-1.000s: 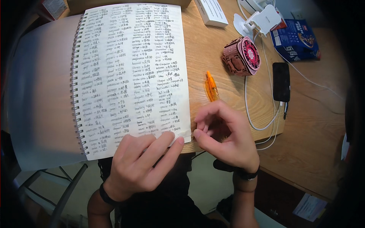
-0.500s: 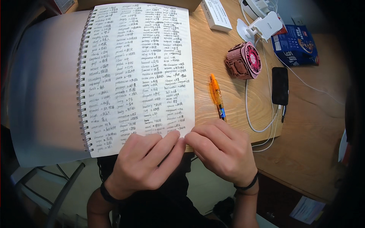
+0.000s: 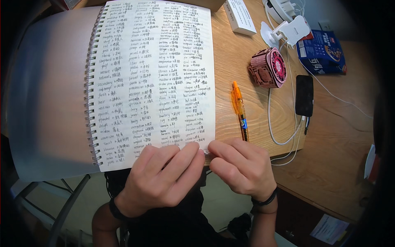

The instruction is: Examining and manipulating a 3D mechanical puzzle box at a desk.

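A spiral-bound notebook (image 3: 153, 88) lies open on the wooden table, its white page filled with columns of handwriting. At the page's lower right corner my left hand (image 3: 162, 175) is closed, thumb and fingertips pinched together. Just across from it, my right hand (image 3: 245, 166) is closed too, with its fingers curled in at the same corner. A small whitish bit of paper shows between the two sets of fingertips; my fingers hide most of the hold. Beyond my right hand lies an orange pen (image 3: 240, 109), touching neither hand.
Right of the notebook stand a pink carved box (image 3: 268, 68), a white carton (image 3: 240, 17) and a white stand (image 3: 284, 32). A black phone (image 3: 304, 95) has white cables (image 3: 271, 123) beside it. A blue bag (image 3: 321, 51) lies farther back. The translucent notebook cover (image 3: 49, 94) spreads left.
My fingertips have come slightly apart at the page corner, showing a small gap. The whole view has shifted a little, so the table things sit slightly farther right.
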### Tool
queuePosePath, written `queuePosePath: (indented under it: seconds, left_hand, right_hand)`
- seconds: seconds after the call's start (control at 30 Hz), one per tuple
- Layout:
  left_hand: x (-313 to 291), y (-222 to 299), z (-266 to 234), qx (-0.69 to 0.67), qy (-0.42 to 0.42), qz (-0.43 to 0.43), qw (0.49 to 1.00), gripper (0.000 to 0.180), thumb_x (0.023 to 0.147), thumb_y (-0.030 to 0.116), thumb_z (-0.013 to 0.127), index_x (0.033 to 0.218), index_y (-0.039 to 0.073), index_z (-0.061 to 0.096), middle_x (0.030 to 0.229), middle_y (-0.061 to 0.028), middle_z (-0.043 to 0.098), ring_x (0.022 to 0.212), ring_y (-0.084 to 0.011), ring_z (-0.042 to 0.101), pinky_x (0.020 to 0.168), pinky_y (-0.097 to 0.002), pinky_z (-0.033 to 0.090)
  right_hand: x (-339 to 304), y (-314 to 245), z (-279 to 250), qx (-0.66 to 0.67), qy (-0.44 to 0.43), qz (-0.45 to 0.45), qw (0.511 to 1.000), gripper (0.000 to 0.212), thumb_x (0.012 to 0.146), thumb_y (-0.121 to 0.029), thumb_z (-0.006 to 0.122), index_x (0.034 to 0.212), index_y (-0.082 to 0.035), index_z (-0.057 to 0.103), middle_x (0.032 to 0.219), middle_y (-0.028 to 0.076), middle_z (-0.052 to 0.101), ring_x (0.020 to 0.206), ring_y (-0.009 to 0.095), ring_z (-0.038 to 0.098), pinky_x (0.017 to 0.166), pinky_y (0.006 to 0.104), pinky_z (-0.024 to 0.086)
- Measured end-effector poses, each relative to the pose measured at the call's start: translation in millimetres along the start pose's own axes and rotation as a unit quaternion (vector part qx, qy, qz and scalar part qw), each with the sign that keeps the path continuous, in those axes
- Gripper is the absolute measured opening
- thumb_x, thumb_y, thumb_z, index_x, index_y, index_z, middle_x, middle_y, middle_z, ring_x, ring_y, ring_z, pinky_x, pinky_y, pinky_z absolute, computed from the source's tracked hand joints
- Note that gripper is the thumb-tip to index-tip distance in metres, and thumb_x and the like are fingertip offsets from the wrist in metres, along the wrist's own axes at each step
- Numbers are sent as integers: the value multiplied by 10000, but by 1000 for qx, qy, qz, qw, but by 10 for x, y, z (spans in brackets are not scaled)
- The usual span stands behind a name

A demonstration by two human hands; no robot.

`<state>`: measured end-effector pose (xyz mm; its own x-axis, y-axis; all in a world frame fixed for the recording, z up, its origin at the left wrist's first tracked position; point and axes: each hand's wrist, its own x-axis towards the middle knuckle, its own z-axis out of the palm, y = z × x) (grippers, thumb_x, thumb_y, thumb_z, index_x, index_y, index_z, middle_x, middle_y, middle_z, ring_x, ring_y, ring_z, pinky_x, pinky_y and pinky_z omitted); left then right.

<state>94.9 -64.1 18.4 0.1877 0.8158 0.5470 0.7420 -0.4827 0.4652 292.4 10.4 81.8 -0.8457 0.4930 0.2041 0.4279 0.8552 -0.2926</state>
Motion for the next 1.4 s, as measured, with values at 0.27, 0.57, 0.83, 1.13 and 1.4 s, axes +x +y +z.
queuePosePath:
  seconds: [0.27, 0.57, 0.83, 1.13, 1.4]
  left_hand:
    - [27, -29, 17, 14, 27, 18, 999, 195, 780, 85, 731, 970, 44, 752, 1031, -40, 702, 822, -144, 601, 605, -279, 422]
    - [-12, -40, -82, -12, -30, 11, 999, 345, 708, 54, 796, 1053, 78, 786, 1077, -5, 718, 850, -182, 572, 686, -315, 457]
    - [-816, -106, -320, -145, 238, -121, 953, 346, 1000, 388, 600, 867, 71, 637, 745, -50, 597, 573, -172, 522, 534, -319, 386]
    - [-972, -401, -644, -228, 315, -398, 831, 277, 1029, 219, 583, 1170, -17, 552, 758, -81, 610, 606, -117, 543, 521, -240, 402]
    - [-314, -223, -768, 83, 117, -39, 989, 378, 941, 125, 698, 1293, 35, 592, 1296, -209, 643, 1186, -323, 653, 905, -383, 540]
  right_hand:
    - [-120, 72, 56, -66, -24, -91, 993, 233, 828, -138, 694, 997, -142, 532, 1070, 76, 684, 783, 172, 632, 645, 270, 480]
    - [-394, -5, -30, 136, 93, 35, 986, 325, 776, 51, 779, 958, -83, 545, 999, 149, 726, 760, 234, 705, 652, 317, 578]
    - [-377, -257, 279, 275, 334, 266, 861, 346, 823, 127, 775, 1027, -37, 549, 896, 142, 736, 803, 193, 698, 721, 284, 546]
    - [-345, 19, 389, 135, 353, 265, 887, 276, 784, 84, 797, 996, -40, 671, 891, 88, 673, 837, 250, 601, 741, 353, 488]
    - [-360, 124, 406, 49, 368, 278, 886, 209, 839, 90, 746, 993, -18, 657, 931, 98, 610, 804, 214, 591, 692, 309, 494]
